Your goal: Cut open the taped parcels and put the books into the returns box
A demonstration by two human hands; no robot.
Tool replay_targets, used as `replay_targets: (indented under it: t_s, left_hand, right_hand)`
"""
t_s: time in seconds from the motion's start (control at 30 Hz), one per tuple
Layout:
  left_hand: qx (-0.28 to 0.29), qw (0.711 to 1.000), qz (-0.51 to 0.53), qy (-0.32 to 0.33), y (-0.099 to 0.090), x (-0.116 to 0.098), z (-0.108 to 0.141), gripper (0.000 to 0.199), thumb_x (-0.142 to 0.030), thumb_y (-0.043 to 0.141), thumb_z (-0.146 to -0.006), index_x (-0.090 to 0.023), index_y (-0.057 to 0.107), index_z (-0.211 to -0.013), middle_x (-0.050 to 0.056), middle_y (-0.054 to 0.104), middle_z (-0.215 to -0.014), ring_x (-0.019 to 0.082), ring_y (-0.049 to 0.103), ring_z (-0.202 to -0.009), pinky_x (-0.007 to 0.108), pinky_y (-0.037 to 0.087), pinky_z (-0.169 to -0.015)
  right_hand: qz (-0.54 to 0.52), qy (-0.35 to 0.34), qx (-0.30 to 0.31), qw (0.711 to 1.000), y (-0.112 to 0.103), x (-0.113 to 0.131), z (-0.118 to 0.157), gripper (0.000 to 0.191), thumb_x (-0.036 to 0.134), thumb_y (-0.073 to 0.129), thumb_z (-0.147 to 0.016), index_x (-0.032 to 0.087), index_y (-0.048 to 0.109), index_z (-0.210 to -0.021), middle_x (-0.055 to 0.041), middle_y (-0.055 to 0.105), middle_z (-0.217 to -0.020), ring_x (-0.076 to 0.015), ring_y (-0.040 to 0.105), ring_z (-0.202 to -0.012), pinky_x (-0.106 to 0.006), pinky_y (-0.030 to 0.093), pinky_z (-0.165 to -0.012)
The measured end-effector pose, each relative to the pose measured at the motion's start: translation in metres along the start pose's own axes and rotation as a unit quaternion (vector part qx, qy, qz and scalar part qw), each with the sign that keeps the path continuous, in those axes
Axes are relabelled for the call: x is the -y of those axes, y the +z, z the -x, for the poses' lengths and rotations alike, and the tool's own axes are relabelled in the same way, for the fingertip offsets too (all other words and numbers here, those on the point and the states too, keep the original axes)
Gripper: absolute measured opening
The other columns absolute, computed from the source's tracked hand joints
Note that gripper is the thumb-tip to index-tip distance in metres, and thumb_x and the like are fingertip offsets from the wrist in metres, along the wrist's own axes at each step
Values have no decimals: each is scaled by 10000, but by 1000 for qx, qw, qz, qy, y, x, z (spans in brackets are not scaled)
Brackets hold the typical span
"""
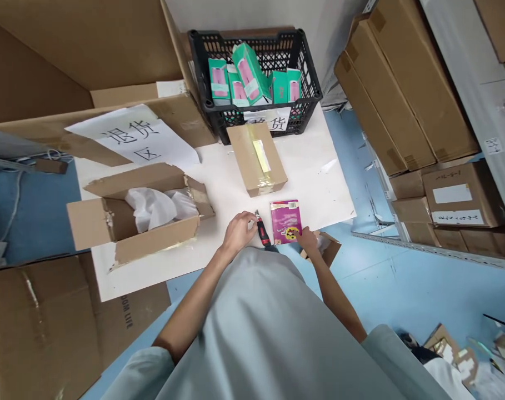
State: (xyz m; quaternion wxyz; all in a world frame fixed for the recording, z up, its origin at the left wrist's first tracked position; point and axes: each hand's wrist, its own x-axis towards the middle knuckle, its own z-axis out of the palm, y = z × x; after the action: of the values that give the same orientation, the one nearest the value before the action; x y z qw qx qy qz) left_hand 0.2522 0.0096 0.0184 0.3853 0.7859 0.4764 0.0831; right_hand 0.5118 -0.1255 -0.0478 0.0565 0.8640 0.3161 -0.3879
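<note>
My right hand (307, 240) grips the lower right corner of a flat purple packet (282, 223) with a barcode and a cartoon picture, at the table's front edge. Just left of the packet lies a red and black utility knife (262, 231), its tip pointing away from me. My left hand (239, 230) rests beside the knife, fingers curled and thumb close to the fingertips; whether something is between them is hidden. Beyond the knife and packet sits a taped brown carton (257, 158) with a label strip on top.
An open carton (156, 232) with white wrapping stands left on the white table (219, 183). Behind are a black crate (260, 105) of green-and-pink boxes and a large open carton (177, 119) with a paper sign. Shelves of cartons (406, 83) stand right; a small open box (330, 250) is below the edge.
</note>
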Motion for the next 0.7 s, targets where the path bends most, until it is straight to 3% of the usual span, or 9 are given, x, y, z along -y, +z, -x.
replay_targets:
  t_s: [0.17,0.27,0.4,0.5,0.6,0.7]
  left_hand:
    - [29,999,1,-27,32,-9,-8,298,-123,556,-938,-257,811,-1016,45,810,-1236,259,776,-1099,387,622,-1001]
    - [33,998,0,-57,45,-11,-14,273,-163,577,-950,-254,812,-1055,50,820,-1202,261,785,-1043,386,615,-985]
    - [45,988,67,-133,58,-10,-19,217,-206,610,-923,-248,811,-994,61,822,-1204,281,771,-1063,409,576,-1047]
    - [40,977,116,-175,65,-7,-20,184,-267,634,-909,-246,810,-958,71,829,-1198,302,761,-1071,436,553,-1073]
    - [30,963,168,-207,69,-4,-21,240,-431,696,-897,-235,815,-968,95,838,-1165,325,763,-1080,435,563,-1035]
    - [39,940,252,-228,68,-7,-22,531,-696,707,-856,-186,818,-951,144,844,-1070,332,777,-1000,421,599,-902]
  right_hand:
    - [-4,18,39,999,11,-28,-19,508,553,603,-1088,90,723,-1261,-260,792,-1243,-343,771,-1178,-331,556,-856]
    - [-21,1,73,997,9,-33,-30,443,532,629,-1064,117,784,-1089,-216,827,-1096,-315,793,-1057,-296,527,-761]
    - [-67,-63,108,990,-4,-33,-33,320,423,709,-991,168,744,-802,-120,805,-861,-258,763,-885,-266,477,-701]
    - [-114,-123,122,978,-20,-27,-25,336,452,707,-968,201,685,-746,-55,778,-834,-218,720,-846,-257,481,-702]
    - [-248,-199,134,939,-42,-11,-12,438,617,713,-926,227,630,-746,-20,725,-798,-205,671,-796,-272,493,-687]
    - [-383,-282,153,866,-72,13,5,566,725,790,-830,247,529,-677,17,597,-688,-178,577,-709,-283,460,-672]
